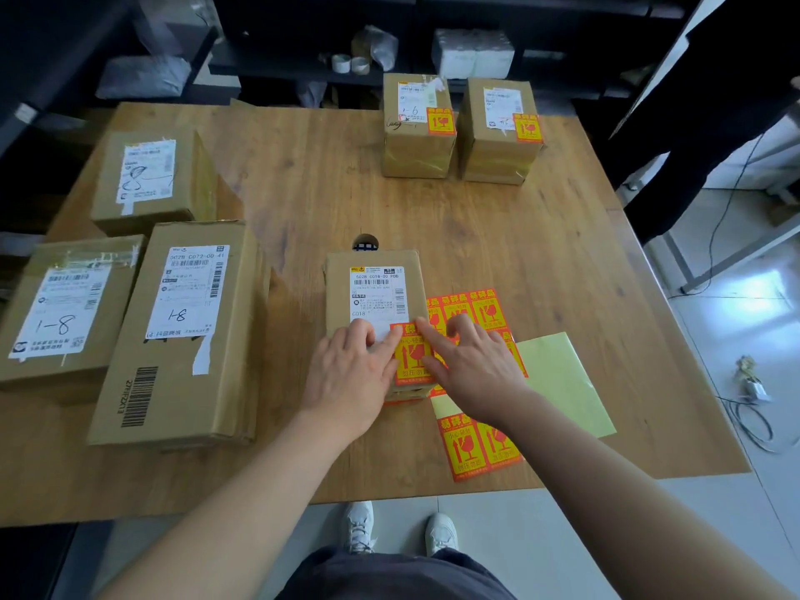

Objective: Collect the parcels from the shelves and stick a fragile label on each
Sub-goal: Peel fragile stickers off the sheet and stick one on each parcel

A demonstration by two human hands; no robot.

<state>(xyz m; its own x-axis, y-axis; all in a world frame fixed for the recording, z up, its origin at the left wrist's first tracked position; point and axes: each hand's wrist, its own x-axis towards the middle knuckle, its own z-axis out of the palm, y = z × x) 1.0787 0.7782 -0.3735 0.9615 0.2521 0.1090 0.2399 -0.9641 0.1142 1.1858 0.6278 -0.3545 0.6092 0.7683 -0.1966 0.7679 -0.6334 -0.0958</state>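
A small cardboard parcel with a white shipping label stands at the middle of the wooden table. An orange and yellow fragile label lies on its near right corner. My left hand and my right hand rest flat on the parcel top, index fingers pressing on the label's upper edge. A sheet of fragile labels lies to the parcel's right, partly under my right hand, with two more labels near the front edge.
Two labelled parcels stand at the back right. Three larger parcels without fragile labels lie on the left. A yellow backing sheet lies right. Dark shelves behind; a person stands at the far right.
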